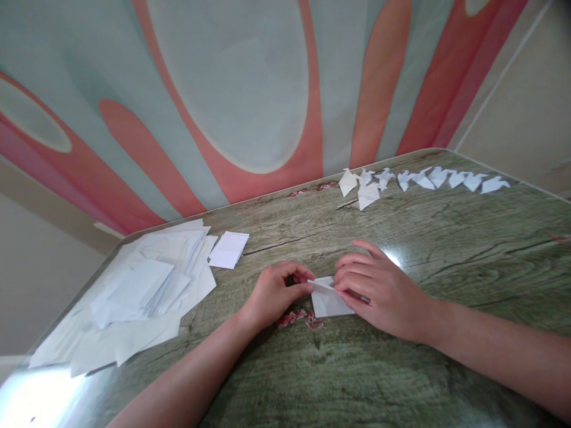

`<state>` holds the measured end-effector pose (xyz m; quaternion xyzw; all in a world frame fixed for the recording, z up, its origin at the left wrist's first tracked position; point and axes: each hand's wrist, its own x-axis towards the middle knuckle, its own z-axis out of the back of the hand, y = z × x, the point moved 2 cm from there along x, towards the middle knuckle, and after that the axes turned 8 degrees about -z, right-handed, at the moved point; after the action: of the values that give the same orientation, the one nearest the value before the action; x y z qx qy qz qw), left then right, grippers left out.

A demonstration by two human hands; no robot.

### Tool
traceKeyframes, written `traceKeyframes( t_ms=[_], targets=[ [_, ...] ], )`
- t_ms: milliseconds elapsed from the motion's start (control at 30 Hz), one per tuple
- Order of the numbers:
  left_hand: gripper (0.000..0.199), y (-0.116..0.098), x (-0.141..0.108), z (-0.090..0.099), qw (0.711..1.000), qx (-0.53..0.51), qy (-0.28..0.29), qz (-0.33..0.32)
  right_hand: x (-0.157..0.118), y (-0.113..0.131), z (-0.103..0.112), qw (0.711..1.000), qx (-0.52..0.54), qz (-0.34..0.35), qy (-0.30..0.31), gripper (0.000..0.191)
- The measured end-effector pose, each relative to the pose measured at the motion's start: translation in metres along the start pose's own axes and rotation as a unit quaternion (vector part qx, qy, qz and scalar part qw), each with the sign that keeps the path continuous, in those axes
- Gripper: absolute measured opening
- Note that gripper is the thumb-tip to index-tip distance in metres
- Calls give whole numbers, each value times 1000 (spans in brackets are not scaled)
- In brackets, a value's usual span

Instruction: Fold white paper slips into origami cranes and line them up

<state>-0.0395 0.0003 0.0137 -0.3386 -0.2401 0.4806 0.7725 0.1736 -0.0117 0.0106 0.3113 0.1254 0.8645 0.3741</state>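
A small white folded paper (pixel 331 302) lies on the wood-patterned table between my hands, its upper edge lifted in a fold. My left hand (pixel 279 291) pinches the raised fold at the paper's left corner between thumb and fingers. At the right side, my right hand (pixel 379 288) has its fingers bent over the same paper, pressed on its fold and right edge. Part of the paper is hidden beneath the right fingers.
Loose white sheets (pixel 156 285) are heaped at the left, with a small folded packet (pixel 229 249) beside them. Several folded white paper figures (pixel 439 176) line the back right of the table (pixel 285 380). Behind the table hangs a patterned backdrop (pixel 241 77).
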Motion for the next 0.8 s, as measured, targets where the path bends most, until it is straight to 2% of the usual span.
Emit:
traceKeyframes(
  t_ms=[100,433,633,800],
  targets=[
    [12,1,0,2,999,-24,2,28,0,-1,0,1000,9,3,-14,12],
    [14,1,1,2,996,-58,-10,63,0,-3,1,1000,10,20,-19,10],
    [16,3,1,3,995,-73,-17,73,1,-4,3,999,6,27,-28,9],
    [18,3,2,3,996,-62,8,63,0,-3,2,999,7,37,-30,10]
  ],
)
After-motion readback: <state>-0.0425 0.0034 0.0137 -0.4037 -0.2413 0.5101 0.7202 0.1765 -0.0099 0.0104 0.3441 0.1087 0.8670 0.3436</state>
